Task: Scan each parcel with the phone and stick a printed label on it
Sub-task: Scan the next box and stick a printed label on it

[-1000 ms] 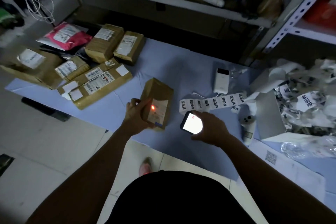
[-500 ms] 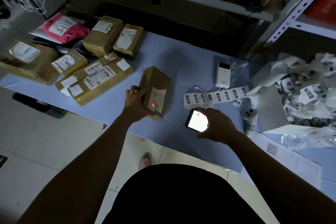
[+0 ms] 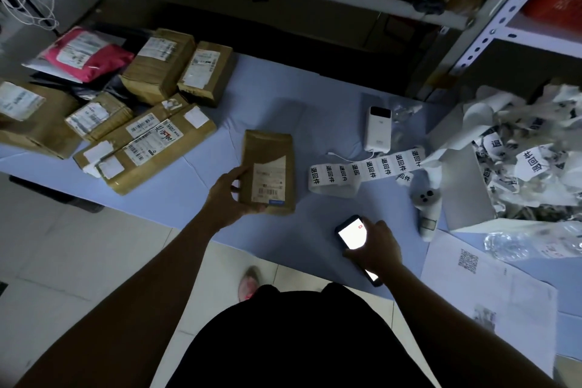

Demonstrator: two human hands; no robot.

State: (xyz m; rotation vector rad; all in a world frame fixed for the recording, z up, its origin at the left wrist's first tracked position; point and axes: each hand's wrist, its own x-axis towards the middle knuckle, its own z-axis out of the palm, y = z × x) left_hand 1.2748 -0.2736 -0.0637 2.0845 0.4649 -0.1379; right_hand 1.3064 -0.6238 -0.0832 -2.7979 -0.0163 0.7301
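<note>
phone (image 3: 351,235) pulled back, parcel (image 3: 267,172) in l hand (image 3: 228,197).

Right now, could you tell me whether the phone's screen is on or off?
On: the phone in the right hand shows a bright white screen.

We look through a single wide-angle camera worn on the person's head, facing forward and steeply down. Both forearms rise from the bottom edge, close under the lens. The left hand (image 3: 225,198) on the parcel (image 3: 267,167) and the right hand (image 3: 378,242) on the phone (image 3: 351,235) sit near mid-frame. The blue table (image 3: 189,192) crosses the middle, the shelving (image 3: 504,9) lies farther off along the top, and floor tiles (image 3: 78,246) fill the lower left.
</note>
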